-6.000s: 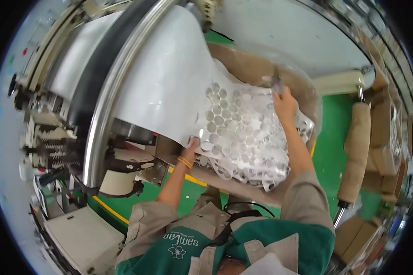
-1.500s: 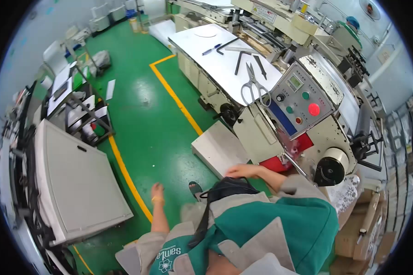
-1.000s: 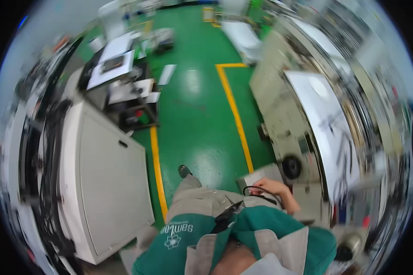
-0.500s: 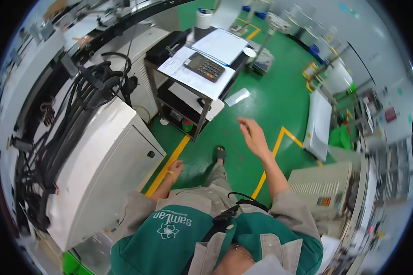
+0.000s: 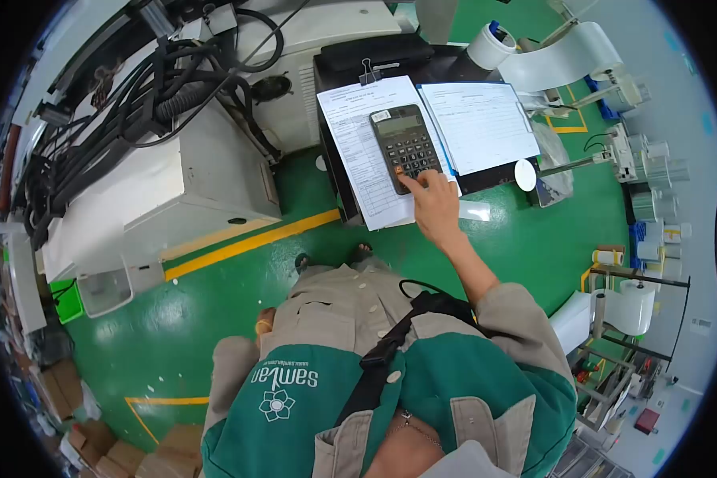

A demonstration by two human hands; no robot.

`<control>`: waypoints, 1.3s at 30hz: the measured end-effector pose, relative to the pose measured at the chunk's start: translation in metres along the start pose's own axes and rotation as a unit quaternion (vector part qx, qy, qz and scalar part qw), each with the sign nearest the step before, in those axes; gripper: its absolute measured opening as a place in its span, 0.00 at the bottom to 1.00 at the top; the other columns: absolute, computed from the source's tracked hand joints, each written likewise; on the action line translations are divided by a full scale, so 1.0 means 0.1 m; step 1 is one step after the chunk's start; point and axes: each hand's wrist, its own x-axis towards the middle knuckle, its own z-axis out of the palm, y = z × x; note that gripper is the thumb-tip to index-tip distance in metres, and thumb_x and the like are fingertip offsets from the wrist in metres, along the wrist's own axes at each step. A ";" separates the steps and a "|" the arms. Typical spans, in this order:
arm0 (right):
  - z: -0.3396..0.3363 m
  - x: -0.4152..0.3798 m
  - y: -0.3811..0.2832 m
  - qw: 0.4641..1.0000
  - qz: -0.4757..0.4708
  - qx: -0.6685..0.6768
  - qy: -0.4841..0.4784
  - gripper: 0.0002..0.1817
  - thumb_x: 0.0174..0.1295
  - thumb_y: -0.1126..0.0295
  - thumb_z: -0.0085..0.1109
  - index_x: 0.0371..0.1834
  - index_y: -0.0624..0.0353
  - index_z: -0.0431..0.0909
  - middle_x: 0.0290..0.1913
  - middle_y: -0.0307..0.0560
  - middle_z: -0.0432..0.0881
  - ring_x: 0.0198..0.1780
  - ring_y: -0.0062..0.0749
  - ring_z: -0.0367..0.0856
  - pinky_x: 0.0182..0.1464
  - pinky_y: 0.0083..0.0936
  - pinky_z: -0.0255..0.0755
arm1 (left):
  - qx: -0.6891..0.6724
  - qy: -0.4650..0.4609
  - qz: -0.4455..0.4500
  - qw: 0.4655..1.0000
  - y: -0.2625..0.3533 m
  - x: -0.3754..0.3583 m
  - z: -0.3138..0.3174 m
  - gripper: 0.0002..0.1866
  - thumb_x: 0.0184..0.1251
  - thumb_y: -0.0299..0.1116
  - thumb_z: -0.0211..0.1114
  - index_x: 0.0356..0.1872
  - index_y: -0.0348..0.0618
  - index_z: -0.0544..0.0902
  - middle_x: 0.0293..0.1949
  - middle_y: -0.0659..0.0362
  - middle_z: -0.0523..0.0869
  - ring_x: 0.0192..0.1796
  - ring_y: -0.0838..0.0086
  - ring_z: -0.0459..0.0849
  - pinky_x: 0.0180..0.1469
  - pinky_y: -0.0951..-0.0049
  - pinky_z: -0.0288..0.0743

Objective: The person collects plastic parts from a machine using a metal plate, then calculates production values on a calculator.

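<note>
My right hand (image 5: 434,207) reaches forward, one fingertip resting on the lower keys of a dark calculator (image 5: 406,147). The hand holds nothing. The calculator lies on a printed sheet (image 5: 357,143) clipped at its top, with a second sheet (image 5: 482,127) beside it on the right. Both sheets rest on a small black stand (image 5: 338,60). My left hand (image 5: 263,324) hangs low by my hip with a yellow band at the wrist. It is mostly hidden behind my sleeve, and its fingers cannot be made out.
A white machine cabinet (image 5: 159,183) with a bundle of black cables (image 5: 135,88) stands to the left. A yellow line (image 5: 247,243) crosses the green floor. White film rolls (image 5: 566,56) sit behind the stand, another roll (image 5: 633,307) at right, cardboard boxes (image 5: 111,450) at lower left.
I have turned away from the machine with the punched white sheet. My right hand went from raised in the air down onto the calculator. The left hand stays low.
</note>
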 end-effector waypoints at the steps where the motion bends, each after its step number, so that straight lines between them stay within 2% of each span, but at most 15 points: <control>1: -0.05 -0.01 0.05 0.999 0.021 0.026 0.004 0.20 0.47 0.78 0.50 0.44 0.47 0.77 0.33 0.40 0.70 0.34 0.32 0.68 0.35 0.29 0.58 | -0.009 -0.004 -0.004 1.000 -0.06 -0.11 0.11 0.17 0.52 0.36 0.59 0.43 0.38 0.77 0.37 0.54 0.82 0.38 0.72 0.80 0.39 0.76 0.73; 5: -0.04 -0.19 0.43 0.995 0.089 0.030 0.038 0.19 0.49 0.77 0.52 0.46 0.48 0.76 0.32 0.39 0.70 0.34 0.31 0.68 0.32 0.29 0.56 | -0.037 -0.013 -0.008 0.999 -0.20 -0.34 0.42 0.18 0.51 0.36 0.60 0.43 0.38 0.78 0.37 0.54 0.82 0.39 0.71 0.80 0.40 0.75 0.73; 12: 0.03 -0.16 0.44 0.998 0.055 0.001 0.009 0.19 0.49 0.76 0.53 0.46 0.46 0.77 0.27 0.37 0.67 0.31 0.30 0.67 0.30 0.29 0.55 | -0.098 -0.004 0.010 0.995 -0.09 -0.33 0.69 0.19 0.50 0.37 0.60 0.42 0.38 0.79 0.38 0.52 0.82 0.39 0.70 0.80 0.42 0.74 0.73; 15: 0.02 -0.11 0.43 0.998 0.052 -0.020 -0.004 0.19 0.49 0.75 0.53 0.46 0.46 0.77 0.26 0.37 0.66 0.31 0.30 0.67 0.31 0.28 0.55 | -0.222 -0.041 -0.008 0.974 0.10 -0.39 0.77 0.19 0.49 0.38 0.61 0.41 0.37 0.80 0.38 0.52 0.82 0.41 0.69 0.80 0.44 0.73 0.73; 18: 0.00 -0.02 0.40 0.999 0.045 0.015 0.017 0.19 0.48 0.76 0.53 0.45 0.46 0.77 0.26 0.37 0.66 0.32 0.29 0.68 0.31 0.28 0.55 | -0.027 -0.013 0.075 0.997 0.13 -0.28 0.82 0.19 0.49 0.38 0.62 0.40 0.37 0.80 0.38 0.52 0.82 0.41 0.69 0.80 0.45 0.73 0.72; 20: 0.02 0.06 0.33 0.999 0.037 0.020 0.023 0.20 0.48 0.76 0.53 0.46 0.46 0.77 0.26 0.37 0.66 0.30 0.29 0.68 0.30 0.28 0.55 | -0.060 -0.021 0.083 0.995 -0.03 -0.11 0.91 0.19 0.48 0.39 0.63 0.40 0.37 0.80 0.38 0.52 0.82 0.41 0.68 0.80 0.45 0.73 0.72; 23: 0.07 0.14 0.24 1.000 0.018 0.017 0.015 0.20 0.48 0.76 0.53 0.47 0.46 0.76 0.25 0.37 0.65 0.29 0.29 0.67 0.29 0.28 0.54 | -0.066 -0.023 0.097 0.993 0.34 -0.55 0.85 0.20 0.49 0.41 0.63 0.41 0.38 0.80 0.38 0.52 0.83 0.41 0.68 0.80 0.46 0.73 0.72; 26: 0.21 0.18 0.25 1.000 0.001 0.010 0.008 0.20 0.48 0.76 0.53 0.46 0.45 0.77 0.25 0.37 0.64 0.29 0.29 0.67 0.29 0.28 0.53 | -0.042 -0.025 0.092 0.995 0.29 -0.53 0.79 0.20 0.49 0.41 0.63 0.41 0.38 0.80 0.38 0.52 0.83 0.41 0.68 0.80 0.46 0.72 0.72; 28: 0.18 0.20 0.25 1.000 -0.001 0.009 -0.004 0.20 0.48 0.76 0.53 0.46 0.46 0.77 0.25 0.38 0.66 0.29 0.30 0.68 0.30 0.28 0.55 | -0.033 -0.024 0.090 0.995 0.16 -0.48 0.80 0.20 0.50 0.41 0.63 0.41 0.38 0.80 0.38 0.53 0.83 0.41 0.69 0.80 0.46 0.72 0.72; 32: 0.09 0.12 0.43 0.994 0.080 0.073 0.034 0.19 0.50 0.76 0.51 0.46 0.47 0.77 0.27 0.41 0.69 0.29 0.33 0.70 0.31 0.29 0.60 | -0.073 -0.025 0.068 0.995 -0.41 -0.03 0.98 0.19 0.50 0.40 0.64 0.40 0.38 0.80 0.37 0.53 0.83 0.40 0.70 0.80 0.45 0.74 0.73; 34: 0.06 0.07 0.51 0.994 0.073 0.068 0.040 0.18 0.51 0.76 0.51 0.46 0.47 0.77 0.26 0.42 0.69 0.28 0.33 0.70 0.31 0.30 0.59 | -0.101 -0.024 0.054 0.993 -0.43 -0.02 1.02 0.18 0.50 0.39 0.65 0.40 0.38 0.81 0.37 0.54 0.83 0.39 0.71 0.80 0.44 0.74 0.73; 35: 0.07 0.06 0.54 0.994 0.073 0.066 0.038 0.18 0.51 0.76 0.51 0.46 0.47 0.77 0.26 0.42 0.69 0.28 0.33 0.69 0.30 0.30 0.59 | -0.117 -0.021 0.049 0.992 -0.43 -0.01 1.02 0.18 0.49 0.39 0.65 0.39 0.38 0.81 0.36 0.54 0.83 0.38 0.72 0.81 0.44 0.75 0.73; 37: 0.09 0.07 0.57 0.996 0.059 0.056 0.041 0.19 0.51 0.76 0.51 0.47 0.45 0.76 0.26 0.41 0.68 0.28 0.32 0.69 0.29 0.30 0.58 | -0.040 -0.020 0.052 0.998 -0.35 -0.02 0.97 0.17 0.49 0.38 0.65 0.39 0.38 0.81 0.36 0.54 0.83 0.38 0.72 0.80 0.44 0.75 0.73; 39: 0.11 0.11 0.54 0.997 0.043 0.039 0.042 0.20 0.52 0.75 0.51 0.48 0.44 0.76 0.25 0.40 0.67 0.27 0.32 0.68 0.28 0.30 0.58 | -0.067 -0.010 0.054 0.996 -0.07 -0.24 0.96 0.18 0.49 0.38 0.64 0.39 0.37 0.81 0.35 0.55 0.83 0.37 0.72 0.81 0.44 0.75 0.73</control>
